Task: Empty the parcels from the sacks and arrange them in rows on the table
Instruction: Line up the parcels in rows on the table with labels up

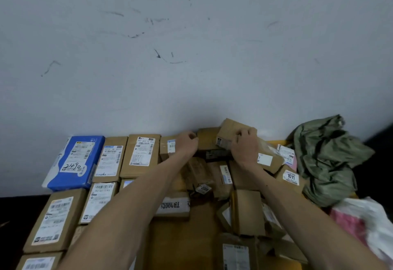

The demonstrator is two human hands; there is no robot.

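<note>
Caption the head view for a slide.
Right hand grips a small brown cardboard box over a brown parcel pile; left hand alongside.

This looks like a parcel sorting room — brown boxes (140, 155) with bar-code stickers lie in neat rows on the left, an empty green sack (327, 159) sits far right, and the far wall (191, 46) is bare and scuffed.

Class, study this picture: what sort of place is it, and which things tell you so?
Probably a parcel sorting room: labelled cardboard parcels lie in rows, a crumpled green sack sits at the right, and the right hand grips a small box from a loose heap.
</note>
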